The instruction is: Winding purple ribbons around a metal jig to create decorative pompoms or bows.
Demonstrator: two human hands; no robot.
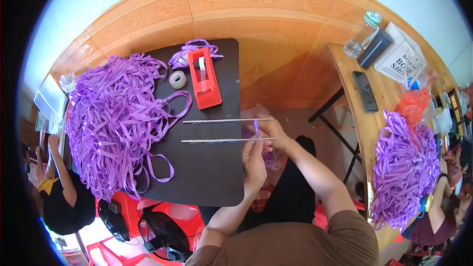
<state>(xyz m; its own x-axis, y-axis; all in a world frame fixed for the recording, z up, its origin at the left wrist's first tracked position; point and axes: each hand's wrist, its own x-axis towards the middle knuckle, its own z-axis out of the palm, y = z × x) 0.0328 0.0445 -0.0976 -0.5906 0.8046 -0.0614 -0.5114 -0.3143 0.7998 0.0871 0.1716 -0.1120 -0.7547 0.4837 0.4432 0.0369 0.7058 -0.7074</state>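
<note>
Two thin metal rods with a twisted pattern lie parallel on the black table, the upper rod (217,121) and the lower rod (217,141), their ends jutting past the right edge. A short purple ribbon (256,127) spans the gap between those ends. My left hand (254,167) comes from below, its fingertips pinched on the ribbon by the lower rod. Beside the upper rod, my right hand (274,134) has its fingers curled at the ribbon; they are partly hidden. A large heap of purple ribbon (118,118) covers the table's left side.
A red tape dispenser (209,96) and a tape roll (177,80) sit on the black table (207,177). On the wooden table (347,76) at right are a phone (365,91), bottles, a paper bag and another ribbon heap (404,172). Other people sit at both sides.
</note>
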